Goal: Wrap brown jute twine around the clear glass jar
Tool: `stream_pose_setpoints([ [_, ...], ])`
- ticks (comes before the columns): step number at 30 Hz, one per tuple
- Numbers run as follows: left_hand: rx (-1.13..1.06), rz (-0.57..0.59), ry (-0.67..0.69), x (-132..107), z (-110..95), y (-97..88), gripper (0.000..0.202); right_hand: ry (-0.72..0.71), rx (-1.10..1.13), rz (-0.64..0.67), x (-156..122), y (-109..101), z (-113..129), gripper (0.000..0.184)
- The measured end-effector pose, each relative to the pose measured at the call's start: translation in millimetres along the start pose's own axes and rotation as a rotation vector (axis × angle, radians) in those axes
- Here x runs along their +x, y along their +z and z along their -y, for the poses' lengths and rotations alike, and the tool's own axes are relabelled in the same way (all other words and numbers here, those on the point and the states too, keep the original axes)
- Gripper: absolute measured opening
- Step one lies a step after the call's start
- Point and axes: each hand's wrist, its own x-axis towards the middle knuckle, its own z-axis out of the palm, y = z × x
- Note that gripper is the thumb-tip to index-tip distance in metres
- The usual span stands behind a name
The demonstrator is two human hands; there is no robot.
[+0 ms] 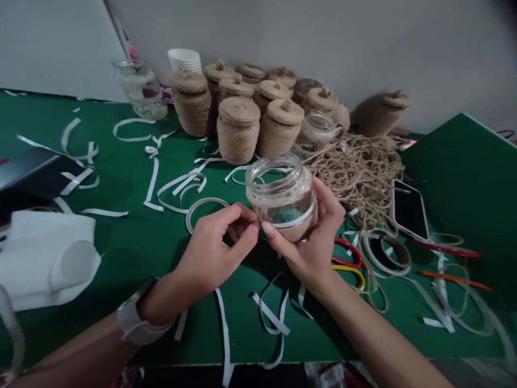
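Observation:
My right hand [319, 242] is wrapped round a glass jar [278, 196], held tilted above the green table. Twine covers the lower part of the jar, and a white tape strip [297, 220] runs round its side above the twine. My left hand [226, 242] is at the jar's left side, with thumb and forefinger pinched together close to the glass. Whatever lies between those fingertips is too small to make out. Just behind my left hand a thin pale ring [202, 207] lies on the table.
Several twine-wrapped jars [239, 132] with lids stand at the back, beside a loose twine heap [359, 172]. A phone [409, 209], tape rolls [385, 252] and red and yellow scissor handles [349, 269] lie to the right. White paper [44, 258] lies left; white strips [153, 183] litter the green tabletop [133, 237].

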Motion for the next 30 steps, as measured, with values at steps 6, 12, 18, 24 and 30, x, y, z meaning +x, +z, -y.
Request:
stream_pose_setpoints([
  [6,-0.166,-0.007,-0.154,2.2,1.7,-0.2,0.01,-0.076,-0.087,0.008,0.6,-1.5,-3.0,0.089],
  [12,-0.167,0.001,-0.167,1.3,2.2,-0.7,0.009,-0.14,-0.143,-0.012,5.2,-2.8,1.4,0.086],
  [18,-0.205,0.011,-0.188,2.8,2.9,0.1,0.008,-0.153,-0.145,-0.009,6.5,-3.1,0.6,0.088],
  [24,-0.311,0.03,-0.227,3.9,1.0,-0.3,0.007,-0.17,-0.145,-0.021,5.9,-3.5,-1.2,0.089],
  [30,-0.398,0.037,-0.249,4.4,4.6,0.5,0.002,-0.182,-0.163,-0.018,6.3,-3.1,-1.7,0.087],
])
